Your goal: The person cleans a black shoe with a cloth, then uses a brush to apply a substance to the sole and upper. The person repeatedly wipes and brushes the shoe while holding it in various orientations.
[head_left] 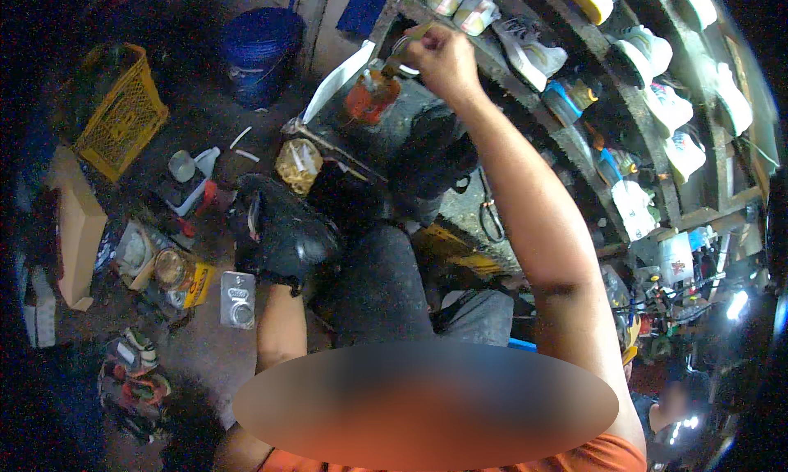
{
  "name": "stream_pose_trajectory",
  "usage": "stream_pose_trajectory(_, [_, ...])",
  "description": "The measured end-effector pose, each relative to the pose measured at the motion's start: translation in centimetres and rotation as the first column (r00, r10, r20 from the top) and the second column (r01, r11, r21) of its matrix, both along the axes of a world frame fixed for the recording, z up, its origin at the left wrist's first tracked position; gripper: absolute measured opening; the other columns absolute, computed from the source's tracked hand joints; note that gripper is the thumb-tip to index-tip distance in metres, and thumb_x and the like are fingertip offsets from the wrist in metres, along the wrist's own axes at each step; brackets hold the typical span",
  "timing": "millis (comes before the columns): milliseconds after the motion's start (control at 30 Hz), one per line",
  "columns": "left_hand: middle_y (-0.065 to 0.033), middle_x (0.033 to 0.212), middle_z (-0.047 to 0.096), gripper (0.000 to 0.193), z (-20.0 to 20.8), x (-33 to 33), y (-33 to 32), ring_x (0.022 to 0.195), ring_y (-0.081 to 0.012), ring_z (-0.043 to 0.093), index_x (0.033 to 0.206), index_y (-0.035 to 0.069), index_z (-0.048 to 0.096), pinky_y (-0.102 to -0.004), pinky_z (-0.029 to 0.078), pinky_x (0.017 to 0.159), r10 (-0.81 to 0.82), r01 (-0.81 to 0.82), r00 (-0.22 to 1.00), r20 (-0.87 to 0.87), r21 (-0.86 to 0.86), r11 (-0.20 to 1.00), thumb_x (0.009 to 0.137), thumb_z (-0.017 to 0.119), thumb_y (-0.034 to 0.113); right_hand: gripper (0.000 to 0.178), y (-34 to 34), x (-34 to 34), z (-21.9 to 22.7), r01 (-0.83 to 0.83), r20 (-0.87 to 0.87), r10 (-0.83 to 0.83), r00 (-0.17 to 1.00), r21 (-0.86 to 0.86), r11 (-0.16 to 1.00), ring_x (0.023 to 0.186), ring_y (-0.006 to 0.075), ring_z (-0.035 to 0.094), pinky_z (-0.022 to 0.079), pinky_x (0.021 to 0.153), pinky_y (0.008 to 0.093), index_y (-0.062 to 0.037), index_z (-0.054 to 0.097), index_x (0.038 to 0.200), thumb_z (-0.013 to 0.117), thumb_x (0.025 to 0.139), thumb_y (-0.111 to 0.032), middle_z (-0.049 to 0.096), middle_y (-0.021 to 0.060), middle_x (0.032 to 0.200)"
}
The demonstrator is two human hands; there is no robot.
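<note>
At the left of my knees is a black shoe (287, 230) with a shiny surface. My left forearm (282, 328), with a dark band at the wrist, runs up to it, and the shoe hides the fingers of that hand, which seems to hold it. Stretched far forward, my right hand (443, 57) is closed around a thin brush-like tool (397, 60), mostly covered by the fingers. The tool is just right of the mouth of an orange-red can (372, 98) on a dark work surface. Another dark object, perhaps a shoe (435, 156), lies below my right hand.
Shelves with several pale sneakers (533, 55) rise along the right. Scissors (490, 219) hang or lie by the bench. On the left are a yellow crate (123, 115), a blue bucket (261, 57), a cardboard box (80, 238), a jar (174, 268) and a clear-topped package (238, 300).
</note>
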State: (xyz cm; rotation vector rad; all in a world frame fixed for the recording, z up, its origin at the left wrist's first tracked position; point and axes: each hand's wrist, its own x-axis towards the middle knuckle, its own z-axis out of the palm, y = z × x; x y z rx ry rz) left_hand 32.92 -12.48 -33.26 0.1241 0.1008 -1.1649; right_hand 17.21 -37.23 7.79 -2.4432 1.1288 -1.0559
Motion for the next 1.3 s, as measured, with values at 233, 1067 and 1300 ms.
stream_pose_trajectory(233, [-0.0105,0.147,0.048,0.052,4.3,5.4,11.6,0.103,-0.0269,0.058,0.143,0.012,0.052,-0.047,0.047,0.086,-0.025,0.026,0.994,0.109,-0.011,1.0,0.103,0.05,0.046,0.025,0.5,-0.5,-0.6,0.069,-0.135,-0.076,0.988,-0.058,0.996,0.097,0.0373,0.073,0.057,0.086,0.046,-0.0094,0.07,0.111,0.068,0.094,-0.027,0.075,0.0203,0.101])
stream_pose_trajectory(1067, [-0.0099,0.114,0.061,0.05,16.6,6.5,13.5,0.104,-0.0297,0.056,0.14,0.013,0.051,-0.0504,0.048,0.087,-0.079,0.113,0.94,0.331,-0.084,0.99,0.101,0.055,0.043,0.02,20.9,6.0,-11.7,-0.314,-0.005,0.315,0.949,0.067,0.947,0.084,0.0384,0.07,0.058,0.077,0.0445,-0.0022,0.07,0.109,0.069,0.089,-0.006,0.07,0.0222,0.091])
stream_pose_trajectory(1300, [-0.0111,0.133,0.058,0.056,16.9,8.2,17.0,0.118,-0.0307,0.056,0.148,0.014,0.045,-0.0505,0.046,0.099,-0.222,0.176,0.841,0.494,0.138,0.975,0.103,0.051,0.046,0.017,23.4,4.1,-15.3,-0.354,0.563,0.09,0.822,0.38,0.855,0.093,0.029,0.073,0.057,0.079,0.0333,0.0031,0.07,0.107,0.066,0.098,-0.01,0.074,0.0174,0.097])
